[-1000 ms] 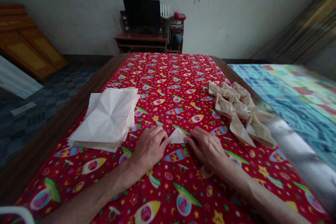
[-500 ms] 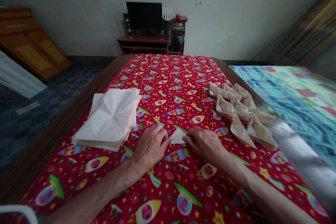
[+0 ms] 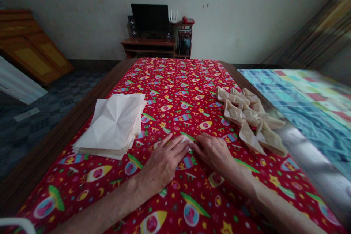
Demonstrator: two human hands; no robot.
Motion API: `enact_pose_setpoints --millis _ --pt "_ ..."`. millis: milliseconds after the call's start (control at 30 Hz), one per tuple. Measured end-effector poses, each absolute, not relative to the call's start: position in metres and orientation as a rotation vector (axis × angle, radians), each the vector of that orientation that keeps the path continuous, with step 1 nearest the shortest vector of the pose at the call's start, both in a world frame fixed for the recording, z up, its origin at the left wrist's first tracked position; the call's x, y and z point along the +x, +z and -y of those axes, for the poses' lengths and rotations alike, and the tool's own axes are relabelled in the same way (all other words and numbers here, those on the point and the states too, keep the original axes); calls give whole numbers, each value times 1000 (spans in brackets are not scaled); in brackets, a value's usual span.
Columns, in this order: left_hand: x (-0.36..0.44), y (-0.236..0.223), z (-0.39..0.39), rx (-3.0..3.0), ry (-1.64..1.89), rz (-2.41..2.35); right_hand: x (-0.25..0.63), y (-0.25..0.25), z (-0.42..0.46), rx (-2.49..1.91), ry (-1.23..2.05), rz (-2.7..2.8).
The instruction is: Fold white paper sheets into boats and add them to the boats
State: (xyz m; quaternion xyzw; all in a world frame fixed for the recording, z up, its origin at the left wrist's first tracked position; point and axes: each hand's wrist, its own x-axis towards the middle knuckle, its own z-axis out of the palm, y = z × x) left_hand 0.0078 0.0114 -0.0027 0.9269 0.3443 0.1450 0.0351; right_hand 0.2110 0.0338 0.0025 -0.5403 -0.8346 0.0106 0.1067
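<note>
A small folded piece of white paper (image 3: 187,139) lies on the red patterned cloth between my hands, mostly covered by fingers. My left hand (image 3: 163,159) rests flat over its left part, fingers stretched out and slightly spread. At the paper's right corner, my right hand (image 3: 215,150) has its fingers curled, with thumb and fingertips closed on the edge. To the left is a stack of creased white paper squares (image 3: 113,120). Several folded paper pieces (image 3: 251,113), beige and boat-like, stand grouped on the right.
The red cloth (image 3: 181,80) covers a long table with a dark wooden edge (image 3: 90,106). A bed with coloured bedding (image 3: 298,98) adjoins the right side. Beyond the far end stand a monitor (image 3: 150,20) and a red telephone (image 3: 188,21). A wooden cabinet (image 3: 35,51) is at left.
My left hand has opened from a curled pinch and moved right, laying its fingers across the folded paper. The right hand stays at the paper's right corner. The view has shifted slightly.
</note>
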Motion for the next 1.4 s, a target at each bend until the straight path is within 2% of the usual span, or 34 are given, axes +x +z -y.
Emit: enact_pose_setpoints --millis 200,300,367,667,967,1200,1400 --pt "4 5 -7 2791 316 -1074 210 -3 -20 -1457 -131 2400" --pt "2 7 -3 2786 288 -1086 210 -3 -7 -1051 -152 2582" --pt "0 8 -1 2784 301 -1102 214 -4 -1 -938 -130 2645" --pt "-7 4 4 2800 376 -1192 234 1 9 -1002 38 2719" --pt "-26 4 11 2823 378 -1298 236 1 9 -988 -24 2658" --pt "-19 -6 -7 2717 672 -1277 220 9 -8 -988 -76 2575" --pt "-1 4 -24 2641 537 -1361 203 12 -26 -1175 -270 2643"
